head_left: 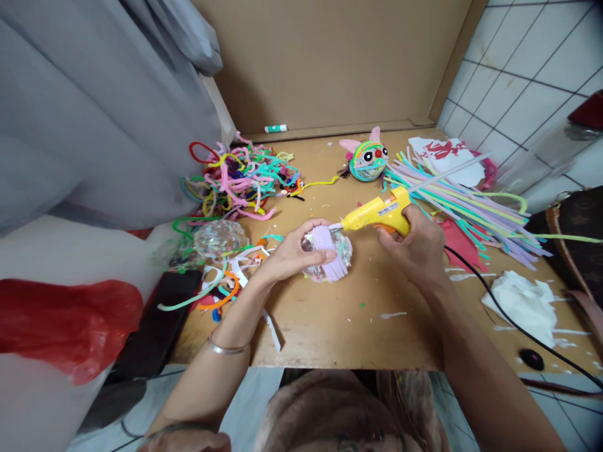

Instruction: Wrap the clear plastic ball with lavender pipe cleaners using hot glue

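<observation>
My left hand (299,251) grips a round clear ball (346,251) from its left side, with the thumb over lilac strips (324,242) that run down its front. In my right hand (414,242) is a yellow glue gun (377,213), pointing left. Its nozzle is at the upper right edge of the lilac strips; whether it touches them I cannot tell. A clear stick comes out of the gun's back, and a black cord (490,285) runs off to the lower right.
Tangled fuzzy stems (240,176) lie at the back left, near another clear ball (220,237). A decorated ball with ears (369,160) stands at the back. Straight stems (471,207), crumpled tissue (522,304) and a brown bag (577,232) are on the right.
</observation>
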